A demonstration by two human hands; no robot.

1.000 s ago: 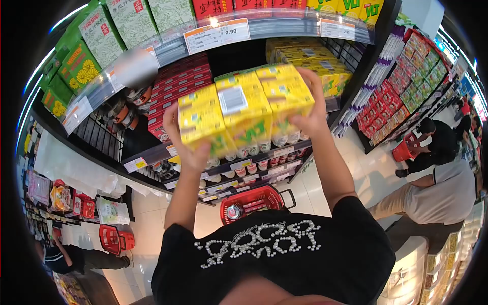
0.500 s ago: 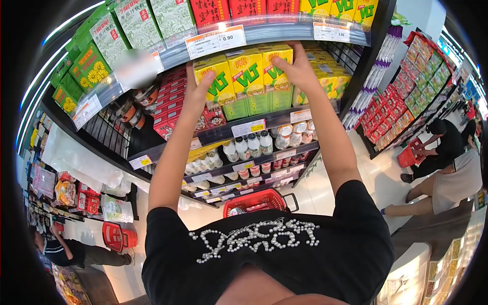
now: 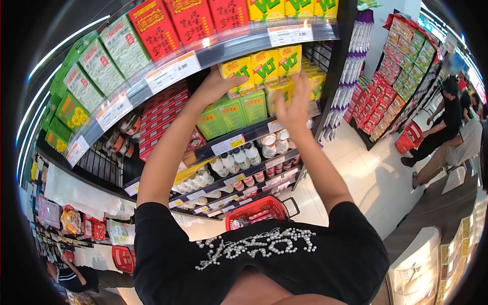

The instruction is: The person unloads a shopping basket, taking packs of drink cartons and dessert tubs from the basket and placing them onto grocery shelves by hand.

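Observation:
A row of yellow drink cartons (image 3: 265,68) marked VLT stands on the middle shelf, on top of green drink cartons (image 3: 231,114). My left hand (image 3: 216,86) is closed at the row's left end. Its thumb lies across the front of the leftmost carton, and its other fingers are hidden at the side. My right hand (image 3: 293,104) is open, fingers apart and slightly blurred, in front of the right end of the row. Behind it shows a blurred yellow carton (image 3: 276,96), lower than the row.
A shelf edge with price tags (image 3: 173,71) overhangs my hands, with red cartons (image 3: 154,28) above it. Bottles (image 3: 239,158) fill a lower shelf. A red shopping basket (image 3: 256,211) with goods in it is below me. People (image 3: 442,119) are in the aisle at right.
My right hand has come off the right end of the yellow row and moved down, fingers spreading. My left hand stays at its left end. The view has shifted, moving the shelf leftward.

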